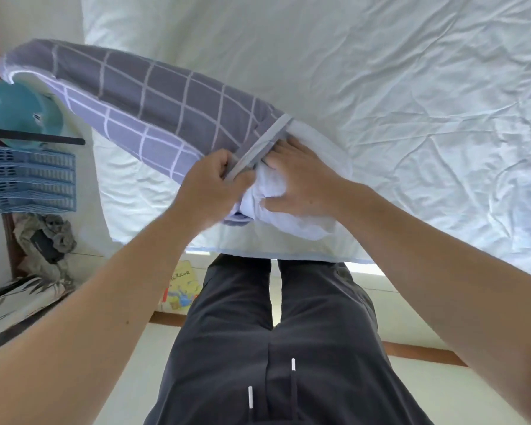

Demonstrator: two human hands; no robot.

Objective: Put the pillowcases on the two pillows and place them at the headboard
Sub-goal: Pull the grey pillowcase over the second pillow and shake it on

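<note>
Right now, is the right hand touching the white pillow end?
Touching. The head view shows the right hand pressed onto the white pillow, fingers spread and denting it beside the pillowcase opening, which the left hand grips.

Pillow point(292, 207) in pillowcase point(154, 118), over bed point(380, 87)

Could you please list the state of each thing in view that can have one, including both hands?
pillowcase: pulled over most of the pillow, open hem bunched at the near end.
pillow: white near end still sticking out of the case.
left hand: grips the pillowcase hem.
right hand: fingers spread, pressing the pillow end.
bed sheet: spread over the bed, wrinkled.
basket: beside the bed; contents cannot be seen.
</note>
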